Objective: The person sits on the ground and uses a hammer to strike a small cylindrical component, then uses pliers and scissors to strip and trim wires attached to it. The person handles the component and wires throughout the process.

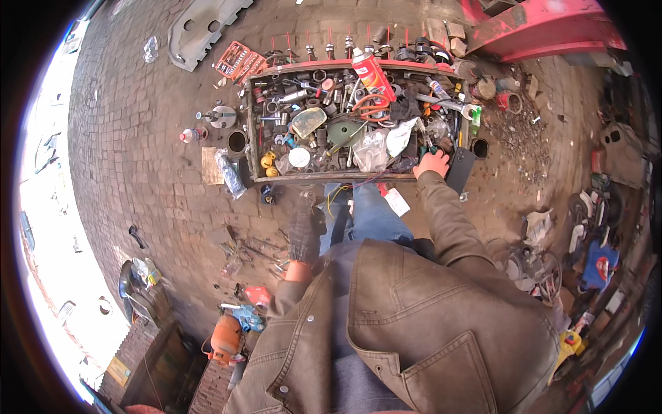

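A wide metal-edged tool tray (331, 179) full of sockets, wrenches and loose parts lies before me. My bare right hand (433, 163) reaches over its near right corner, fingers on or beside a dark green-handled tool (427, 150); whether it grips this is unclear. Beside that hand a black smartphone (461, 171) leans at the corner. My left hand (306, 227), in a dark knit glove, hangs low on the near side of the tray, around what looks like a metal wrench or socket tool (308, 197). A red spray can (373, 78) and a large open-end wrench (446, 102) lie across the tray's contents.
On the brick floor stand an orange gas cylinder (226, 339), an open socket set case (241, 61) and a white bottle with a red cap (192, 135). A red steel beam (543, 31) juts in at the top right. Cans, rubble and loose parts lie to the right.
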Tool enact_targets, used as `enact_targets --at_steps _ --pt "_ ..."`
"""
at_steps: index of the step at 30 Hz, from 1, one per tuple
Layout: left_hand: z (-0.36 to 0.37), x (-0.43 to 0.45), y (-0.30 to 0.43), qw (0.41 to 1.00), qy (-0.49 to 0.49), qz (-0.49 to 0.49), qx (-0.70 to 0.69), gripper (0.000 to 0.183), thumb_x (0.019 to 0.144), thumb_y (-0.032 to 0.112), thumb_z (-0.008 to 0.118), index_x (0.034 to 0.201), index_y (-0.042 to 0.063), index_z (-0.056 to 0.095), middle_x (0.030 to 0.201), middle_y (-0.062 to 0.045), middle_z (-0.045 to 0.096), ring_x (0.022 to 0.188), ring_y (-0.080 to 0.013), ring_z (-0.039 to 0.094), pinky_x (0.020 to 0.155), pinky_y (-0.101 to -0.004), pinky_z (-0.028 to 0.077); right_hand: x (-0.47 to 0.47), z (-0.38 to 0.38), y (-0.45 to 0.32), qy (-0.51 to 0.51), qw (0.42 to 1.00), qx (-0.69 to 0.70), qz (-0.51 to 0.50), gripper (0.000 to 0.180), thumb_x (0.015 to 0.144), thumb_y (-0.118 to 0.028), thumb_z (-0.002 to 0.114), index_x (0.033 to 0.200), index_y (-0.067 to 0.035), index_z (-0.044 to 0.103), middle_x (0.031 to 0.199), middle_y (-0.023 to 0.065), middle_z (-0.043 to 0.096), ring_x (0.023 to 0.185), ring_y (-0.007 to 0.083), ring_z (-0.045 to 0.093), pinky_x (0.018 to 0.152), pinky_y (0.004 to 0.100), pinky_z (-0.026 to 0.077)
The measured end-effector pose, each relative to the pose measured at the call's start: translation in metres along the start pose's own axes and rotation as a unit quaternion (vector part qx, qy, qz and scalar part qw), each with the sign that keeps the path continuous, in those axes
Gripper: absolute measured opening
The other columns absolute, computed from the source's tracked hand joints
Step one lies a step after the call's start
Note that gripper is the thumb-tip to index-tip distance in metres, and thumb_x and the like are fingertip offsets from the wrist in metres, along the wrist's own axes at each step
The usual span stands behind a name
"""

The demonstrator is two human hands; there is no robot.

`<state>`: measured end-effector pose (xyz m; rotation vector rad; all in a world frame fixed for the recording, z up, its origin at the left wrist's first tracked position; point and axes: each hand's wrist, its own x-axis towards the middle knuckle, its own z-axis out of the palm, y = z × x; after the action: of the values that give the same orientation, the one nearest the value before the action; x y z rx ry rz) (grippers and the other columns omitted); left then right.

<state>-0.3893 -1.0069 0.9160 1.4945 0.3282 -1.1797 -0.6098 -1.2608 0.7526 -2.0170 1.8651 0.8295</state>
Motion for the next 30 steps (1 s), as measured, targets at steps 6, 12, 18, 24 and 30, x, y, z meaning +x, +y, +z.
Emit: enact_targets --at_steps 6,12,18,24,30 --pt "0.017 -0.009 0.011 0.985 -0.059 0.149 0.064 0.045 0.101 0.056 0.044 0.104 0.014 0.06 0.063 0.006 0.045 0.051 -0.0049 0.038 0.046 -0.0213 0.027 0.024 0.004 0.028 -0.06 0.987 0.138 -0.054 0.059 0.089 -0.051 0.055 0.108 0.002 0.069 0.113 0.0252 0.066 0.105 0.0414 0.061 0.095 0.0497 0.047" --pt "0.016 0.0 0.012 0.993 -0.097 0.026 -0.056 0.061 0.099 0.068 0.034 0.099 0.014 0.062 0.058 0.004 0.043 0.047 -0.0065 0.033 0.044 -0.0227 0.023 -0.052 -0.073 0.059 -0.248 0.804 0.536 -0.07 0.037 0.094 -0.032 0.061 0.106 0.002 0.069 0.088 0.0048 0.065 0.07 0.0115 0.057 0.065 0.0263 0.05" --pt "0.02 0.013 0.006 0.996 -0.083 0.006 -0.043 0.056 0.098 0.063 0.044 0.097 0.012 0.068 0.071 0.005 0.057 0.052 -0.0043 0.036 0.046 -0.0206 0.027 -0.141 -0.165 0.028 -0.426 0.675 0.521 -0.303 0.036 0.095 -0.026 0.058 0.117 0.001 0.067 0.123 0.0108 0.062 0.087 0.0121 0.06 0.067 0.0236 0.046" --pt "0.012 0.013 0.008 0.978 -0.038 0.1 0.177 0.056 0.099 0.063 0.042 0.095 0.014 0.068 0.075 0.002 0.06 0.057 -0.0035 0.044 0.048 -0.021 0.03 -0.165 -0.182 -0.004 -0.484 0.67 0.452 -0.335 0.031 0.093 -0.024 0.059 0.085 0.005 0.066 0.142 0.0144 0.051 0.099 0.0158 0.063 0.068 0.0238 0.047" --pt "0.001 0.015 -0.005 0.954 -0.023 0.225 0.198 0.054 0.102 0.052 0.047 0.094 0.005 0.072 0.057 0.0 0.051 0.053 -0.0102 0.046 0.051 -0.0269 0.036 -0.176 -0.191 -0.018 -0.362 0.743 0.345 -0.444 0.029 0.086 -0.019 0.069 0.068 0.002 0.059 0.146 0.0178 0.047 0.121 0.0248 0.055 0.091 0.0328 0.046"
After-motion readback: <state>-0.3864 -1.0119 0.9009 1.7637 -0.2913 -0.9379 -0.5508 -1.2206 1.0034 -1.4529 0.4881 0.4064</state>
